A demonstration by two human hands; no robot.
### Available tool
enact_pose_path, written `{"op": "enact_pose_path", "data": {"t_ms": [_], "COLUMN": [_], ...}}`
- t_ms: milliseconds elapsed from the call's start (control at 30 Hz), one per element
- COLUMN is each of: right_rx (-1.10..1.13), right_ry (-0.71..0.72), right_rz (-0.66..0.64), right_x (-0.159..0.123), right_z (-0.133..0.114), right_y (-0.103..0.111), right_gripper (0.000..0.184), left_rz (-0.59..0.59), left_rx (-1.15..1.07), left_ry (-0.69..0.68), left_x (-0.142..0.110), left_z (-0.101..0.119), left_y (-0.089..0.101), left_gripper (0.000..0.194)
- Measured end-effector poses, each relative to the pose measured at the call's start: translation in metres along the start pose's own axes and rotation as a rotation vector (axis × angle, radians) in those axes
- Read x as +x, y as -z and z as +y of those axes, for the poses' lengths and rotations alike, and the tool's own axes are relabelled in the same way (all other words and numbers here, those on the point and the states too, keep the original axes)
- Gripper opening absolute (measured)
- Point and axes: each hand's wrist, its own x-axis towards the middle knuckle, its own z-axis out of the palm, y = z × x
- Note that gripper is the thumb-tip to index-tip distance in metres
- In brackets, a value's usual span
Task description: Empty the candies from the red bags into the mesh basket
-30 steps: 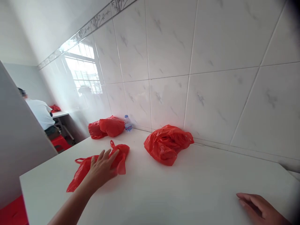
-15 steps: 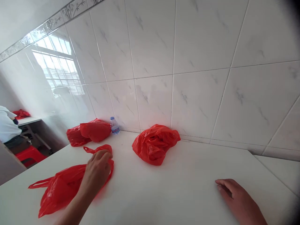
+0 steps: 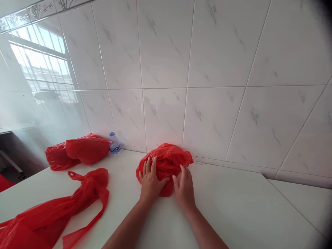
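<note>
A crumpled red plastic bag [image 3: 168,152] lies on the white table against the tiled wall. My left hand [image 3: 151,181] rests on its left front side with the fingers spread. At its right front edge is my right hand [image 3: 185,186], fingers slightly bent and apart, touching or very near the plastic. Neither hand has closed around the bag. What the bag contains, if anything, cannot be seen. To the left, another red plastic bag [image 3: 46,214] with loop handles is stretched out on the table, away from both hands.
More red plastic bags [image 3: 88,148] are bunched at the back left, beside a small clear bottle [image 3: 114,143] with a blue cap. A tiled wall [image 3: 166,117] closes off the back of the white table [image 3: 233,207]. Part of a red stool [image 3: 5,183] shows at the left edge.
My left hand has let go of the left bag and moved right onto the crumpled bag. My right hand has come in from the right to the same bag. The view has turned rightward.
</note>
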Motion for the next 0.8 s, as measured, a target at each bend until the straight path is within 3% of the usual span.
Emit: {"op": "enact_pose_path", "data": {"t_ms": [167, 267, 333, 400, 567, 800], "right_rx": [0.094, 0.275, 0.457, 0.600, 0.797, 1.076], "right_ry": [-0.112, -0.237, -0.340, -0.424, -0.628, -0.943], "right_rz": [0.079, -0.026, -0.118, -0.166, -0.189, -0.195], "right_x": [0.038, 0.054, 0.060, 0.064, 0.063, 0.039], "right_z": [0.001, 0.003, 0.007, 0.013, 0.032, 0.048], "right_y": [-0.025, -0.031, -0.032, -0.030, -0.010, 0.036], "right_gripper": [0.056, 0.058, 0.053, 0.046, 0.023, 0.016], "left_rz": [0.027, 0.110, 0.093, 0.039, -0.070, -0.108], "left_rx": [0.049, 0.148, 0.193, 0.204, 0.188, 0.208], "left_ry": [-0.054, -0.194, -0.258, -0.237, -0.048, -0.017], "left_x": [-0.006, -0.004, -0.002, 0.001, 0.012, 0.026], "left_z": [-0.007, -0.003, 0.000, 0.001, -0.007, -0.016], "left_y": [-0.015, -0.019, -0.021, -0.024, -0.032, -0.033], "left_gripper": [0.086, 0.079, 0.077, 0.073, 0.063, 0.061]}}
